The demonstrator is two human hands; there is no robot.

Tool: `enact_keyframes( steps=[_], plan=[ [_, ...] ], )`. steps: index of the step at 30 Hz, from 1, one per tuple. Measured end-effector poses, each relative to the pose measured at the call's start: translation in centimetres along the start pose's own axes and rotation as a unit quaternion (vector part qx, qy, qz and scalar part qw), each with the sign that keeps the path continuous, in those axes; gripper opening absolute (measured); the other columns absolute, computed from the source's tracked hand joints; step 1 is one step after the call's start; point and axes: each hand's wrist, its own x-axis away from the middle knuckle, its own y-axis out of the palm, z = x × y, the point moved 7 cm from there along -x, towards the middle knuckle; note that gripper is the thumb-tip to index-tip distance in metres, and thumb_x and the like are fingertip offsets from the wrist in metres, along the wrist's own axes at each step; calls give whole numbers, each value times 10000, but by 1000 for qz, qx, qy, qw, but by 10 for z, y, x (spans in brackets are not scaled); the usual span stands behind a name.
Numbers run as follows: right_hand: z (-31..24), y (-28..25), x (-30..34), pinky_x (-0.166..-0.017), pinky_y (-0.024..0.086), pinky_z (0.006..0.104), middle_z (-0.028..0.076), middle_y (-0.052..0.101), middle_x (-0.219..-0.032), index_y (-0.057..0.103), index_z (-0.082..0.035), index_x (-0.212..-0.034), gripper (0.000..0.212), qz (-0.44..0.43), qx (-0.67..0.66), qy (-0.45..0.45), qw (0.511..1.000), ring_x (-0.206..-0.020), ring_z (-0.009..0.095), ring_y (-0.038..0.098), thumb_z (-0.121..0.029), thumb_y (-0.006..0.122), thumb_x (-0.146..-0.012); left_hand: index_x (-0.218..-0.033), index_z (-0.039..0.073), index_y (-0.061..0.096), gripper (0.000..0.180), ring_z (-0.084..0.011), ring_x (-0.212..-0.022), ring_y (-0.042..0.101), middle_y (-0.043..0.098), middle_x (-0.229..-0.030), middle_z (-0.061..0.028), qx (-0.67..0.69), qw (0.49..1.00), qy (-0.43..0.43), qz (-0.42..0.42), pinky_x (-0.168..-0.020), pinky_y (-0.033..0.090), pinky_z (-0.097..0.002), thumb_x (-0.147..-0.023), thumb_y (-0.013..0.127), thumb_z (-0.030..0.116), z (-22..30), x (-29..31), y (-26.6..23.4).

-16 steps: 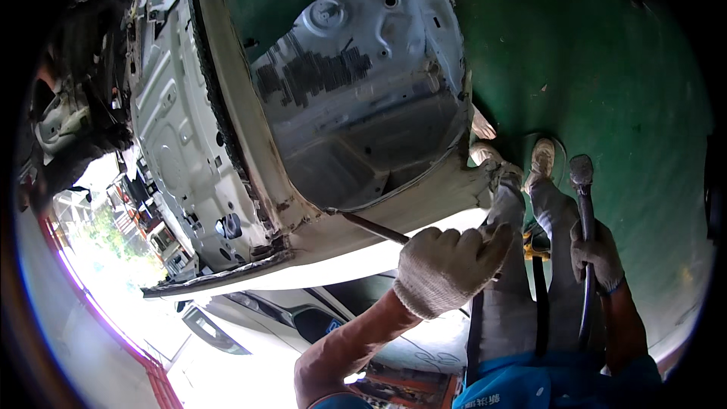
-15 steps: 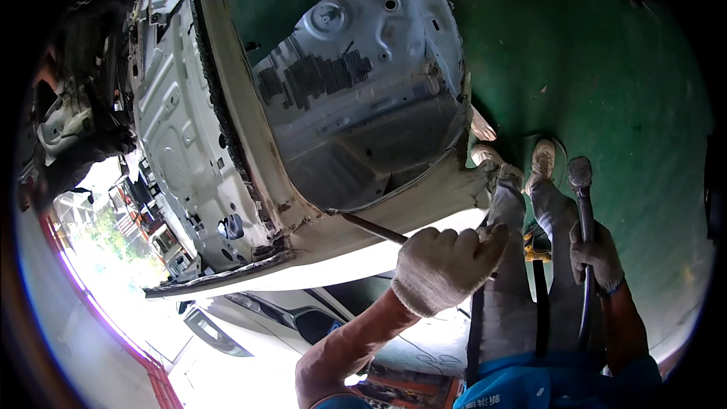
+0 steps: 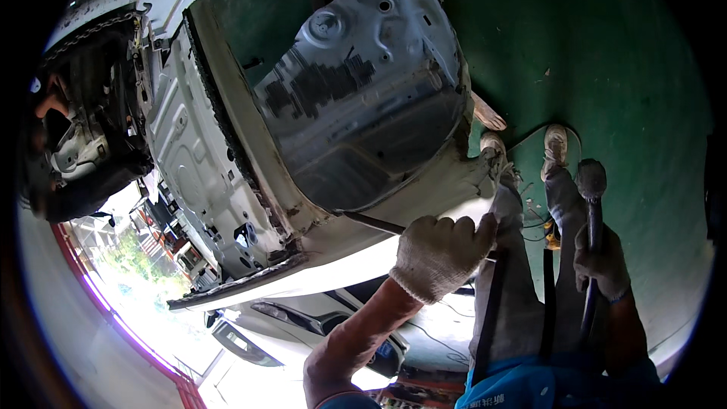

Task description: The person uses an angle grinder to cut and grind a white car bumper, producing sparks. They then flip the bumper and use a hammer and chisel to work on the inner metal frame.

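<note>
My left hand (image 3: 438, 256), in a white knit glove, is closed around a long chisel (image 3: 372, 223). The chisel's far end rests against the seam at the lower corner of the round-edged opening in a stripped car body panel (image 3: 333, 241). In my right hand (image 3: 603, 263), also gloved, is the shaft of a hammer (image 3: 596, 220). Its worn, blocky head (image 3: 591, 179) points up and away from me, apart from the chisel. Inside the panel opening lies bare grey sheet metal (image 3: 363, 106) with dark streaks.
A ribbed inner panel (image 3: 193, 144) with a ragged dark edge stands at left. Below the body is a white car (image 3: 303, 322). A yellow-and-black object (image 3: 553, 236) and a thin cable (image 3: 528, 136) lie by my legs on the green floor (image 3: 613, 91). What looks like a bare foot (image 3: 489, 113) shows beyond.
The view has shifted slightly, so the car body sits a little differently in the picture. Both hands keep their hold; the chisel tip stays at the same seam.
</note>
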Motion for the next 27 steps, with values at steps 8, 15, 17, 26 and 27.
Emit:
enact_keyframes(
  steps=[8,15,17,26,27],
  plan=[
    [12,24,9,-420,548,353,54,598,-691,570,-28,-1030,388,-32,-65,-6,997,-496,173,609,46,755,-696,-1217,155,734,371,-89,-472,458,416,-584,56,-9,992,-8,126,-440,330,-286,-848,726,183,-4,-6,-32],
    [21,21,4,-413,538,353,57,599,-692,570,-31,-1038,392,-26,-55,-23,998,-495,175,606,58,743,-698,-1249,159,729,406,-100,-492,452,393,-607,46,-59,982,-46,172,-447,330,-293,-843,726,171,-12,-10,-37],
    [20,23,5,-411,533,350,57,597,-690,571,-32,-1034,387,-24,-55,-19,998,-489,175,604,65,734,-696,-1259,159,725,409,-111,-498,462,392,-613,41,-57,982,-67,170,-449,351,-300,-851,719,166,-16,-11,-40],
    [-4,45,14,-448,533,336,53,618,-709,574,-32,-1022,381,-12,20,-18,1000,-486,171,605,46,730,-683,-1352,157,675,508,-140,-516,544,522,-675,4,-10,968,-121,218,-451,451,-332,-861,777,237,-39,-15,-49],
    [-9,48,16,-458,536,334,50,620,-713,571,-29,-1024,377,5,47,-53,997,-498,169,612,45,729,-690,-1361,155,670,521,-146,-521,561,551,-687,2,5,968,-126,218,-454,455,-333,-860,783,240,-43,-16,-51]
  ],
)
